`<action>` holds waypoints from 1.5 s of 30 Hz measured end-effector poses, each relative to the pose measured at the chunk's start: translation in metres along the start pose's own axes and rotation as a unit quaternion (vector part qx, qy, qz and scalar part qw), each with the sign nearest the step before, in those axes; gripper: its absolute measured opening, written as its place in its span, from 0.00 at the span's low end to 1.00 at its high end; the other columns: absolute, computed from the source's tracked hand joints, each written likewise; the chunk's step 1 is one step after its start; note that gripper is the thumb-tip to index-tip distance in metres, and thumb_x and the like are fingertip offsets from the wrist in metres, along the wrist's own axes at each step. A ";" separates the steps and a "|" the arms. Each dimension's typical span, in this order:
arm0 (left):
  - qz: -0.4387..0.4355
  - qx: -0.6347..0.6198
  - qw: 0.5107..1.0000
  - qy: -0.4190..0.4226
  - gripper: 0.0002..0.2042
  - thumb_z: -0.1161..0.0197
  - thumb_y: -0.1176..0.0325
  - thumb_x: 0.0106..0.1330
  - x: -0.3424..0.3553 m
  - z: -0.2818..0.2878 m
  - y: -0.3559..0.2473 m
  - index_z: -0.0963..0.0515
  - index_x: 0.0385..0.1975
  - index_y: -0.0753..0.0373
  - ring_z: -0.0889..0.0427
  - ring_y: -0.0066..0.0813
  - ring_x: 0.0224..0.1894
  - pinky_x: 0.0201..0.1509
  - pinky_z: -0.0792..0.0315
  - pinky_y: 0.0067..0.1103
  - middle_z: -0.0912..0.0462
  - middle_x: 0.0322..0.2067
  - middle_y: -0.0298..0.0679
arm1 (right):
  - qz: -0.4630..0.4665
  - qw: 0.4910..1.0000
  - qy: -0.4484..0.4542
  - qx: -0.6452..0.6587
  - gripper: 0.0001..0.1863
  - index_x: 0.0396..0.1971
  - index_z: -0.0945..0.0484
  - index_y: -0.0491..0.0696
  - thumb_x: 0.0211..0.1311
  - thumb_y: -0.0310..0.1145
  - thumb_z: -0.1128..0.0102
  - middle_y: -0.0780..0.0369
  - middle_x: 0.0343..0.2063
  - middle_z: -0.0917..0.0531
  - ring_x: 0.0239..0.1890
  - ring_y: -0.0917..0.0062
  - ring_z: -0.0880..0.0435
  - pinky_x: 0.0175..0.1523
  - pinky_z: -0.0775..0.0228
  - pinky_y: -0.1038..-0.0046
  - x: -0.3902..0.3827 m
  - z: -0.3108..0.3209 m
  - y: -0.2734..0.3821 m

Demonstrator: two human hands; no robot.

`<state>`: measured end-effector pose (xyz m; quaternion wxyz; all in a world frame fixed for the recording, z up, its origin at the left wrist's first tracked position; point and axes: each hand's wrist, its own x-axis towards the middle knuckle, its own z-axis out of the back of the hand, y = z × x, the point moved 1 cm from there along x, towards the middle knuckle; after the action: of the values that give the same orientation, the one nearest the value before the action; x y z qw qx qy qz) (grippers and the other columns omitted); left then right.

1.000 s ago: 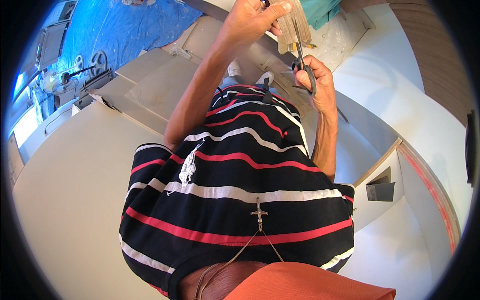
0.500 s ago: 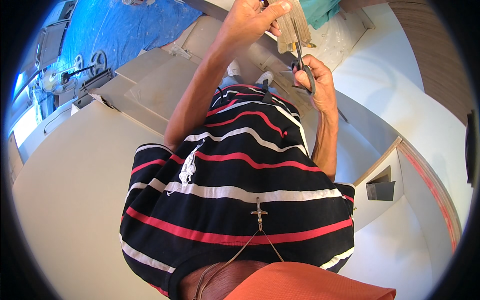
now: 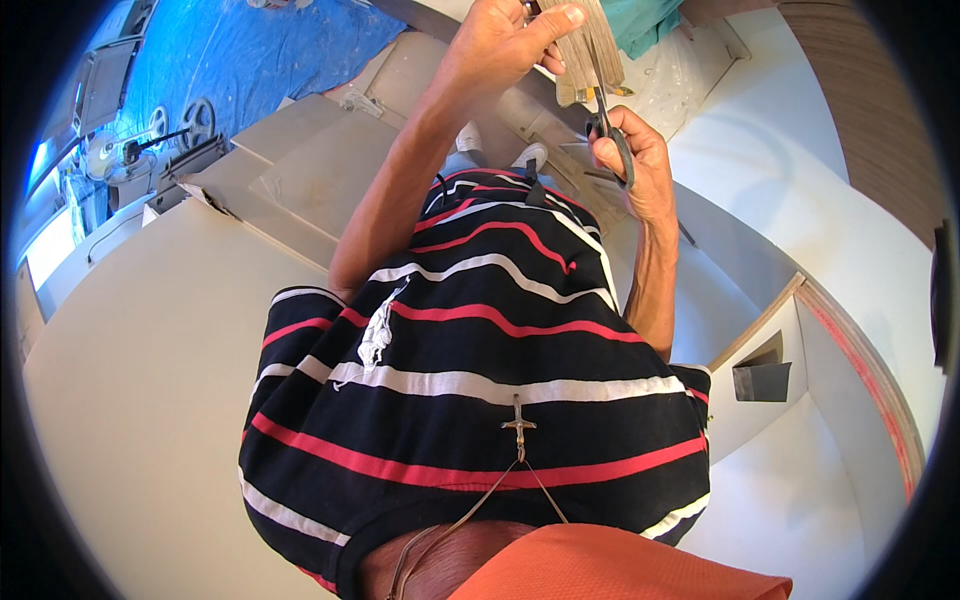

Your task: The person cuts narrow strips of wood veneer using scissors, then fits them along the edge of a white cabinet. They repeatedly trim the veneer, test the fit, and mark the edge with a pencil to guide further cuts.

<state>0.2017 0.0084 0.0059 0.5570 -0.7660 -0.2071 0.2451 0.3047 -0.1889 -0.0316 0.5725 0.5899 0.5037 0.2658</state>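
here, in the head view, the camera looks straight down the person's own front: a black shirt with red and white stripes [image 3: 480, 400] fills the middle, with a small cross pendant [image 3: 519, 428] hanging on a thin chain over it.

the left hand [image 3: 500, 45] is raised to the top edge of the picture, its fingers and thumb pinched closed on a piece of tan, cardboard-like sheet [image 3: 590, 50]. the thumb lies across the face of the sheet near its upper part; how much of the sheet runs on beyond the frame cannot be told.

the right hand [image 3: 630, 165] sits just below and to the right of it, closed around the dark handles of a pair of scissors [image 3: 605, 115]. the blades point up and meet the lower edge of the sheet, so the sheet hangs between the two hands, held up in front of the chest. whether the blades are parted or closed is too small to tell.

around the body lie pale grey panels [image 3: 300, 180] and a broad light board [image 3: 130, 400] on the left. a blue tarpaulin [image 3: 250, 50] spreads at the upper left, with a small fan-like frame [image 3: 165, 130] beside it. on the right a white curved surface [image 3: 800, 500] has a plywood edge [image 3: 870, 370], and a teal cloth [image 3: 645, 20] shows at the top.
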 end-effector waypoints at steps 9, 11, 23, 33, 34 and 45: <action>-0.011 0.001 1.000 -0.009 0.08 0.40 0.67 0.73 0.002 0.004 0.003 0.22 0.42 0.65 0.22 0.16 0.25 0.29 0.28 0.14 0.18 0.28 0.32 | -0.049 0.997 0.066 -0.012 0.14 0.40 0.22 0.48 0.63 0.38 0.29 0.74 0.27 0.26 0.26 0.93 0.34 0.31 0.46 0.85 0.002 0.006 0.002; -0.023 -0.024 0.999 -0.011 0.07 0.39 0.67 0.73 0.002 0.003 0.006 0.22 0.42 0.64 0.21 0.17 0.26 0.29 0.26 0.15 0.18 0.29 0.33 | -0.029 0.997 0.074 -0.008 0.19 0.43 0.24 0.49 0.62 0.45 0.30 0.72 0.31 0.24 0.31 0.90 0.31 0.36 0.41 0.83 0.001 0.008 0.003; -0.152 -0.227 0.947 -0.171 0.10 0.34 0.75 0.66 -0.003 -0.028 -0.013 0.21 0.42 0.73 0.13 0.35 0.38 0.45 0.14 0.30 0.17 0.38 0.44 | 0.098 0.995 -0.021 0.028 0.18 0.48 0.27 0.47 0.66 0.40 0.34 0.66 0.40 0.22 0.39 0.85 0.27 0.45 0.34 0.81 0.019 -0.012 0.005; -0.159 -0.211 0.958 -0.117 0.10 0.38 0.74 0.70 -0.018 -0.033 -0.014 0.22 0.49 0.66 0.15 0.31 0.46 0.51 0.16 0.35 0.17 0.44 0.39 | 0.146 0.989 0.001 0.013 0.17 0.47 0.28 0.45 0.66 0.38 0.34 0.69 0.36 0.25 0.36 0.89 0.29 0.41 0.35 0.83 0.027 -0.031 0.025; -0.159 -0.213 0.957 -0.114 0.10 0.38 0.75 0.70 -0.019 -0.033 -0.013 0.22 0.49 0.66 0.15 0.31 0.46 0.50 0.15 0.35 0.17 0.44 0.39 | 0.146 0.989 -0.001 0.013 0.17 0.46 0.28 0.45 0.67 0.38 0.34 0.69 0.35 0.25 0.35 0.89 0.29 0.41 0.35 0.83 0.027 -0.031 0.025; -0.159 -0.197 0.962 -0.098 0.08 0.39 0.78 0.70 -0.033 -0.035 -0.004 0.20 0.47 0.67 0.15 0.29 0.44 0.49 0.14 0.35 0.16 0.42 0.39 | 0.159 0.987 -0.030 -0.023 0.13 0.43 0.27 0.46 0.63 0.32 0.34 0.71 0.32 0.24 0.31 0.89 0.31 0.39 0.38 0.83 0.019 -0.033 0.026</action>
<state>0.1966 -0.0363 0.0235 0.4035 -0.7902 -0.4241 0.1813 0.2891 -0.1537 -0.0056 0.5512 0.6567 0.3801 0.3471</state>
